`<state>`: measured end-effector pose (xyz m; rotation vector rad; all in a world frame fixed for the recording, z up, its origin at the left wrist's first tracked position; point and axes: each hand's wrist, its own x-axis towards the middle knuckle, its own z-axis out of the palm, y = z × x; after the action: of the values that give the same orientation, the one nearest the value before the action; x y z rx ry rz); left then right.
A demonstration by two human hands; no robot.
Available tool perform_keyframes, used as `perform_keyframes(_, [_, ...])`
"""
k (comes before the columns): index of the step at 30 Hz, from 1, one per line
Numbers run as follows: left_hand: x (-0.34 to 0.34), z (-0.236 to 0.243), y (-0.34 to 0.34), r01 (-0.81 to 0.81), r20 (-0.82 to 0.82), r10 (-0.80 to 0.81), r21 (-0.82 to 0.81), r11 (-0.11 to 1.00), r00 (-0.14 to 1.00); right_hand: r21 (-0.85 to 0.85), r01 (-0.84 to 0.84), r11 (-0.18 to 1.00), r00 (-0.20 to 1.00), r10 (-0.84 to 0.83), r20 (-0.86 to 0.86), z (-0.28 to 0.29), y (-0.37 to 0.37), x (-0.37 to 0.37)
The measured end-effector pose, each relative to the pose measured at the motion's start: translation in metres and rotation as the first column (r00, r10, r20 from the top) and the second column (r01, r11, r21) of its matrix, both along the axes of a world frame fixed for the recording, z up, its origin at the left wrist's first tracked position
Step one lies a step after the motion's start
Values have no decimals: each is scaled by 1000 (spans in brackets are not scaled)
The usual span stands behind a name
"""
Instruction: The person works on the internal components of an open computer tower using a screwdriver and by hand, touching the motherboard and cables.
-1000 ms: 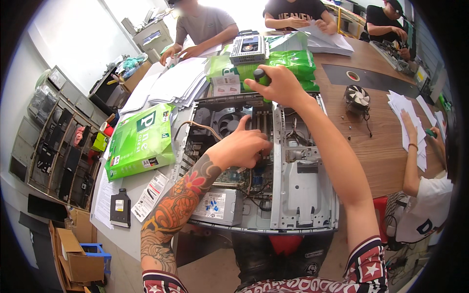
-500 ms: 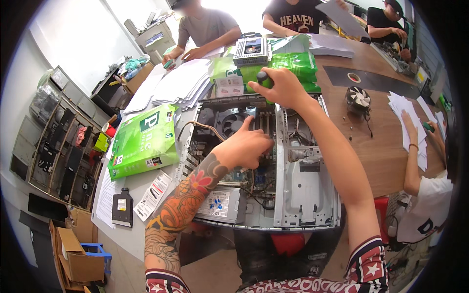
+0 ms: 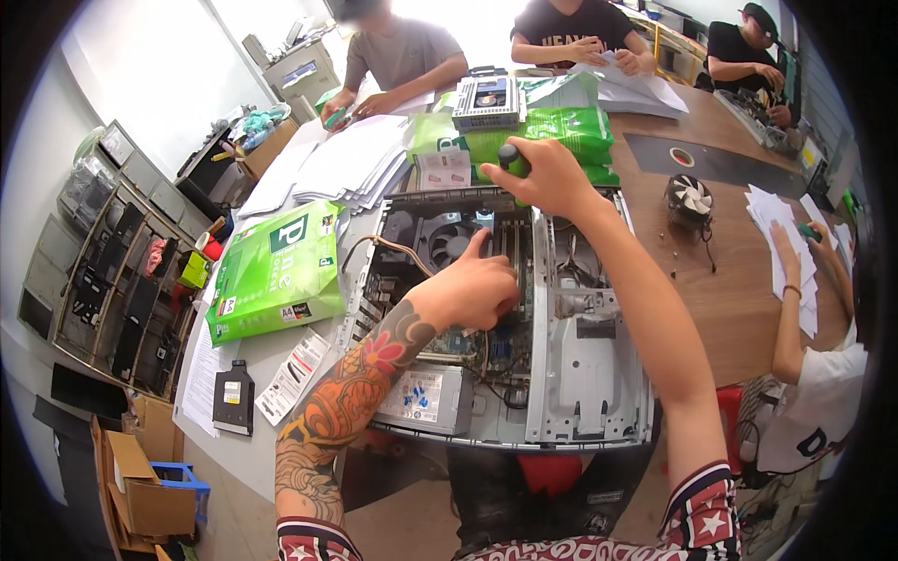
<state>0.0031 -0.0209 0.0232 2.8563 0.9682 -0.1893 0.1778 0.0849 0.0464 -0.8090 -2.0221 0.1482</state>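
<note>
An opened desktop computer case (image 3: 582, 397) lies flat on the table before me. Inside it are a round black cooling fan (image 3: 447, 245), a circuit board with cables, and a power supply (image 3: 428, 397) at the near left. My right hand (image 3: 554, 182) grips the dark handle of a screwdriver (image 3: 512, 161) above the far edge of the case; its tip is hidden. My left hand (image 3: 472, 288) hovers over the board, index finger stretched toward the fan's right side, the other fingers curled, with nothing visible in it.
Green paper packs (image 3: 281, 271) lie left of and behind the case, one bearing a metal drive (image 3: 486, 101). To the right are a loose cooler fan (image 3: 689, 196), small screws and a tape roll (image 3: 683, 157). Several other people handle papers and parts around the table.
Both my hands stay almost where they were, the right still gripping the screwdriver. My view has shifted slightly. Across the table, a person has lowered a raised paper sheet.
</note>
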Motion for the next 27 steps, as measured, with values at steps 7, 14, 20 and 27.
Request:
perform_keyframes(7, [-1, 2, -6, -33, 128, 29, 30, 999, 991, -81, 22, 996, 998, -17, 63, 9, -4, 1])
perform_keyframes(14, [-3, -7, -1, -35, 53, 28, 122, 992, 998, -20, -24, 1000, 1000, 24, 8, 6, -4, -3])
perform_keyframes(20, [-2, -5, 1, -17, 38, 13, 119, 993, 999, -75, 14, 997, 998, -10, 62, 8, -5, 0])
perform_keyframes(27, [-4, -9, 3, -25, 91, 13, 133, 991, 996, -96, 34, 995, 997, -26, 77, 9, -5, -1])
